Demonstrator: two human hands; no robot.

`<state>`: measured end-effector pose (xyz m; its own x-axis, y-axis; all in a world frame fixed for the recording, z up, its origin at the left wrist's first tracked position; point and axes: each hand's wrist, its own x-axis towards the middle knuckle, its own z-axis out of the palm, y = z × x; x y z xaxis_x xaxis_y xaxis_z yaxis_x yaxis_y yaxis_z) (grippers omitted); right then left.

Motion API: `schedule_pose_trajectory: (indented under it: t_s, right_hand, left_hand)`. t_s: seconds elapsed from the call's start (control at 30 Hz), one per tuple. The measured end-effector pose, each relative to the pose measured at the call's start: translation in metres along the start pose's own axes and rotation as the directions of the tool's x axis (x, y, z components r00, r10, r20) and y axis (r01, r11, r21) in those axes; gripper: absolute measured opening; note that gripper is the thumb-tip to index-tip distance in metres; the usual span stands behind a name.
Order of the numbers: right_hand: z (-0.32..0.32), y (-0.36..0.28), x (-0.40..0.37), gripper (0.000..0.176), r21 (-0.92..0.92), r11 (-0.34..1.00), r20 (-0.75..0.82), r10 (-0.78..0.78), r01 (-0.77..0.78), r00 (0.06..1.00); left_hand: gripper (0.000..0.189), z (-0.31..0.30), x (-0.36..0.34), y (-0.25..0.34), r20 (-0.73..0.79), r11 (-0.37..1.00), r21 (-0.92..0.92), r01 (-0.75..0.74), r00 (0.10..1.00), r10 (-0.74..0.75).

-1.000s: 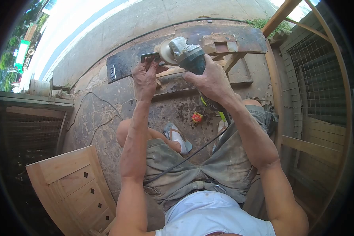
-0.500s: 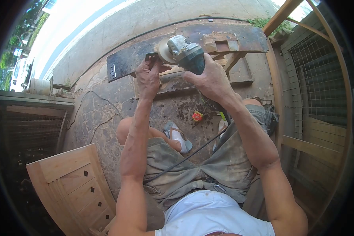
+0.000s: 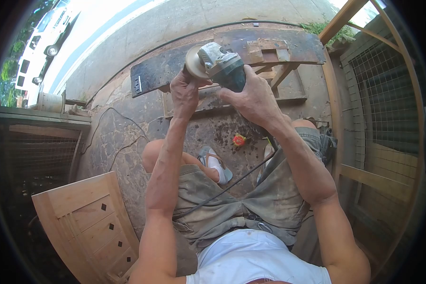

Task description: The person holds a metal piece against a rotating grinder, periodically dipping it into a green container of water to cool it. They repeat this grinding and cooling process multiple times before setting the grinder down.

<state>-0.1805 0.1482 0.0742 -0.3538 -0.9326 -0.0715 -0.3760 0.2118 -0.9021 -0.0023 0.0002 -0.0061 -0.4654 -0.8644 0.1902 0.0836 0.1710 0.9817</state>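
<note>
My right hand (image 3: 256, 97) is wrapped round the body of an angle grinder (image 3: 224, 65) with a worn grey head. Its pale round disc (image 3: 194, 61) faces left. Just below and left of the disc, my left hand (image 3: 184, 92) is closed, fingers curled up at the disc's edge. The small dark flat piece pinched in it is mostly hidden behind the disc and fingers. Both hands are over the near edge of a low, dark, stained bench (image 3: 163, 64). From the grinder a black cord (image 3: 222, 191) runs down across my lap.
A red and yellow round object (image 3: 239, 140) lies on the damp-spotted floor by my feet. At lower left leans a carved wooden panel (image 3: 87, 222) with dark diamonds. A wood frame with wire mesh (image 3: 393, 109) stands right. A white vehicle (image 3: 40, 49) is on the road.
The disc has shifted slightly left over the small dark piece, which showed plainly before. My left hand has turned and moved slightly right. A white vehicle has come further into view.
</note>
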Motion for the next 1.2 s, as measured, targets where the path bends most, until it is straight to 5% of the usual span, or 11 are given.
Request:
schedule_pose_trajectory:
  t_s: [1.2]
  right_hand:
    - [-0.003, -0.003, -0.001, 0.068, 0.014, 1.0, -0.006, 0.008, -0.008, 1.0]
  left_hand:
    - [0.018, -0.004, 0.002, -0.006, 0.029, 0.999, -0.004, 0.033, 0.999, -0.033]
